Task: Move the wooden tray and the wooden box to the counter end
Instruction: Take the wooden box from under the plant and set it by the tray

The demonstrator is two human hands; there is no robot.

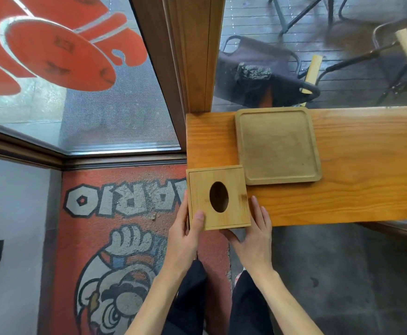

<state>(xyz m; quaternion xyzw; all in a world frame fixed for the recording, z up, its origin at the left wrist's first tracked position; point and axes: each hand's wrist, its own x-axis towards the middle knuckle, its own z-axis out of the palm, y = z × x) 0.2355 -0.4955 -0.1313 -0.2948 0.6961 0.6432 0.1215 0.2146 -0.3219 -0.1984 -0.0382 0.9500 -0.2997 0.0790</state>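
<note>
A square wooden box [234,189] with an oval hole in its lid sits at the front left corner of the orange wooden counter [354,189]. My left hand [185,235] grips its left side, thumb on the lid. My right hand [253,235] holds its right side and front corner, fingers flat along the wall. A square wooden tray [278,145] with a raised rim lies flat on the counter just behind and to the right of the box, near the counter's left end.
A wooden post [192,56] rises at the counter's back left corner, with glass windows on both sides. Beyond the glass stand dark chairs [258,68]. A red printed floor mat [125,238] lies below to the left; my dark trouser legs show underneath.
</note>
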